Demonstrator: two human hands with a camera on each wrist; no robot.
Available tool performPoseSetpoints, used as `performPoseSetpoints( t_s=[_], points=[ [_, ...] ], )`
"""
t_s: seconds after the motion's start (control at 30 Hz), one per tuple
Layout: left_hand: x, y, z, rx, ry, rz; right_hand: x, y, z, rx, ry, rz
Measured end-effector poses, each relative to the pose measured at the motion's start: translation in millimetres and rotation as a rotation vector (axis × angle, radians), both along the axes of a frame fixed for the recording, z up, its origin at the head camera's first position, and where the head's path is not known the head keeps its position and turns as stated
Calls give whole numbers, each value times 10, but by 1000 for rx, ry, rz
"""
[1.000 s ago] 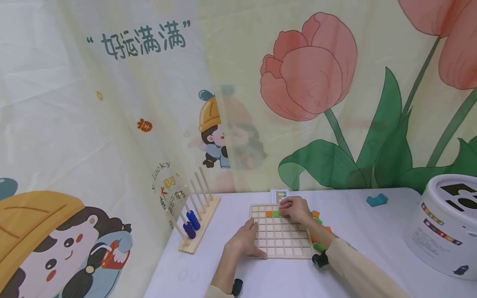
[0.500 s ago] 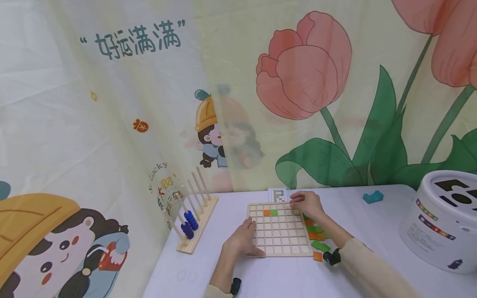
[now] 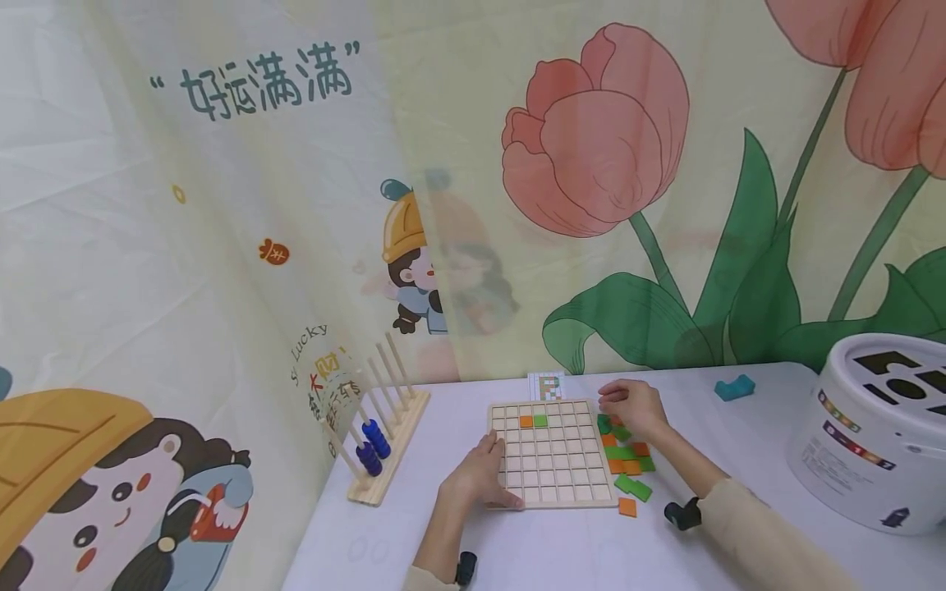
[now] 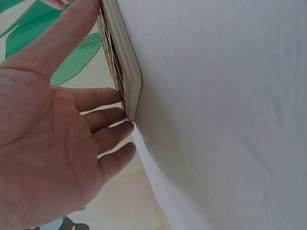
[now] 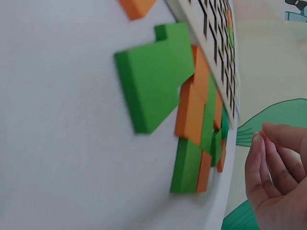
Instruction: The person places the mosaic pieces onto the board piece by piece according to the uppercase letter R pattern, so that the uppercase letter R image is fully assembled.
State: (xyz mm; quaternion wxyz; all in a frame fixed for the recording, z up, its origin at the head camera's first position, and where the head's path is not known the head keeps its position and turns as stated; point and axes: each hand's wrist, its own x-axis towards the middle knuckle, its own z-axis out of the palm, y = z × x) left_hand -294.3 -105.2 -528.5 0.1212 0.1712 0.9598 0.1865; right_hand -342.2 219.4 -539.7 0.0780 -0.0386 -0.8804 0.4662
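A square wooden grid board (image 3: pixel 556 460) lies on the white tabletop, with one orange tile (image 3: pixel 526 421) and one green tile (image 3: pixel 540 421) side by side in an upper row. My left hand (image 3: pixel 479 474) rests at the board's lower left, fingers along its left side and thumb at the front edge. In the left wrist view, extended fingers (image 4: pixel 106 103) touch the board's wooden side (image 4: pixel 128 72). Past the board's upper right corner hovers my right hand (image 3: pixel 634 408). Its fingers (image 5: pixel 283 165) are loosely bent towards the thumb, and nothing shows between them.
Several loose green and orange tiles (image 3: pixel 624 453) lie along the board's right side. Behind the board is a small pattern card (image 3: pixel 547 386). A wooden peg stand (image 3: pixel 390 447) with blue beads stands left. A teal piece (image 3: pixel 735 387) and a white bucket (image 3: pixel 872 435) are at right.
My right hand has moved right, off the board's upper rows and over to its upper right corner, uncovering the grid and loose tiles. My left hand keeps its place on the board.
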Motion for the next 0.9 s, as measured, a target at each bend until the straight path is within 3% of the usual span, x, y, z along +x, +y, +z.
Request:
performPoseSetpoints(
  t_s=[0.27,0.53,0.73,0.9],
  points=[
    [14,-2,4,-10,-15,3,84,156,-109,95,-19,-55],
    [62,2,90,0,-10,-2,130,168,-101,148,-48,-40],
    [24,-15,-6,18,-15,10,131,163,-109,165,-36,-9],
    [38,-2,49,4,-11,0,126,189,-104,174,-25,-3]
  ],
)
